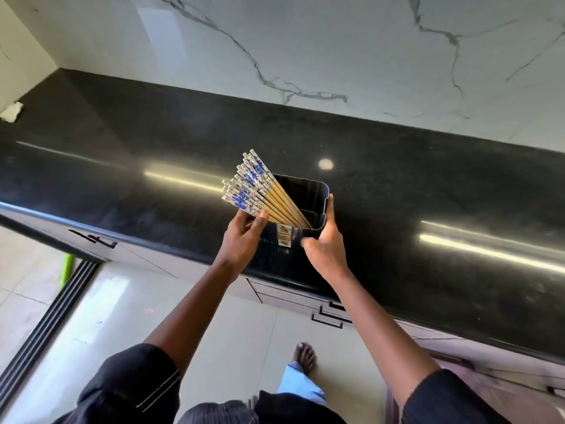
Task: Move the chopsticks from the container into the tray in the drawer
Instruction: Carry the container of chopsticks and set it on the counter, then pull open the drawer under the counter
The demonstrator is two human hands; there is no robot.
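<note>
A dark rectangular container (318,191) stands on the black countertop (397,194) near its front edge. Several wooden chopsticks (253,186) with blue-and-white patterned tops lean out of it to the left, fanned in a bundle. My left hand (243,240) reaches up from below, its fingers and thumb curled around the patterned ends. My right hand (325,249) grips the container's right front corner, thumb on the front wall and fingers up its right side. The drawer tray is not in view.
Cabinet drawers with black handles (328,318) are shut under the counter's front edge; another handle (91,238) is further left. A marble wall backs the counter. A crumpled white paper (12,111) lies at the far left. My foot (302,356) stands on the tiled floor.
</note>
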